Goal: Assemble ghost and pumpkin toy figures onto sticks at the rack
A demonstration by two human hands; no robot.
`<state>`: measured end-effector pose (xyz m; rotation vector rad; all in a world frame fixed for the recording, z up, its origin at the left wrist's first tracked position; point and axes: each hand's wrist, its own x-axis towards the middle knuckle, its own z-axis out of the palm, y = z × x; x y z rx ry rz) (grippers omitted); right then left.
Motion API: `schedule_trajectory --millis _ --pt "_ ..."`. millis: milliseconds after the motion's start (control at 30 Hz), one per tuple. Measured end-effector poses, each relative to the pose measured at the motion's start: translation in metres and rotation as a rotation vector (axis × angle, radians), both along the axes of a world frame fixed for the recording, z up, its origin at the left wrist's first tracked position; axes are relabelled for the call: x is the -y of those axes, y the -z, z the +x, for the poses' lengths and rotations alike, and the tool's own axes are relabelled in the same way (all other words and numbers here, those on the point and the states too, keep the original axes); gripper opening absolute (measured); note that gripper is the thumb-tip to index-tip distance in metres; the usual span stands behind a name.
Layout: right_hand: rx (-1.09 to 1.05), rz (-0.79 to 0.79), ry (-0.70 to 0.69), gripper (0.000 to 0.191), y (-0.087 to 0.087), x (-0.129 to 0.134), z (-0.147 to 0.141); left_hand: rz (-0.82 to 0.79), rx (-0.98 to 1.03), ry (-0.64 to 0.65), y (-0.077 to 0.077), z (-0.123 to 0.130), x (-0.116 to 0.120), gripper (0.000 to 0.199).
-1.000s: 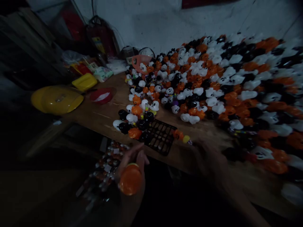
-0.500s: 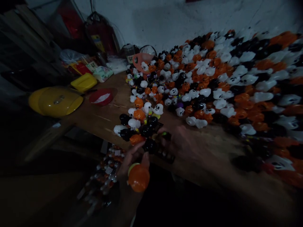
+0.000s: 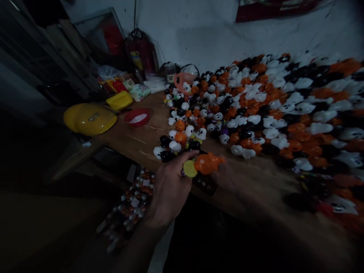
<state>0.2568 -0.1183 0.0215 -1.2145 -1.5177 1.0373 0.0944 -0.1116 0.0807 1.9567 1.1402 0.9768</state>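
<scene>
Head view. The left hand (image 3: 172,189) was closed on the yellow end of an orange toy (image 3: 207,163), held just off centre, toward 4 o'clock. The right hand (image 3: 227,176), blurred, was at the toy's 3 o'clock end; whether its fingers gripped could not be told. Relative to the toy, a black rack (image 3: 211,186) showed at 6 o'clock, a heap of toys (image 3: 273,121) at 2 o'clock, and a red bowl (image 3: 143,123) at 10 o'clock.

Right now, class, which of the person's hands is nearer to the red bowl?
Left. The left hand is below and right of the red bowl in the picture; the right hand, blurred, is farther to its right.
</scene>
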Motion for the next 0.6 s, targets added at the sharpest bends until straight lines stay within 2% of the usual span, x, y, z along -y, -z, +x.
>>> schedule_trajectory --millis 67,167,333,433,533,600 --pt "0.021 0.030 0.044 0.020 0.003 0.000 -0.001 0.022 -0.103 0.006 0.000 0.006 -0.003 0.047" --pt "0.086 0.051 0.133 0.018 0.001 0.002 0.001 0.059 -0.144 -0.046 0.002 0.011 -0.005 0.047" --pt "0.198 0.136 0.336 0.020 -0.026 0.026 0.009 0.078 -0.079 -0.088 0.006 0.014 -0.004 0.044" --pt "0.064 0.069 0.276 0.034 -0.039 0.036 -0.001 0.057 -0.089 -0.076 0.008 0.015 -0.002 0.046" --pt "-0.152 0.018 0.223 0.029 -0.043 0.033 -0.018 0.061 -0.127 -0.115 0.009 0.016 -0.001 0.043" --pt "-0.224 0.006 0.229 0.025 -0.048 0.029 -0.022 0.078 -0.158 -0.153 0.009 0.017 -0.001 0.044"
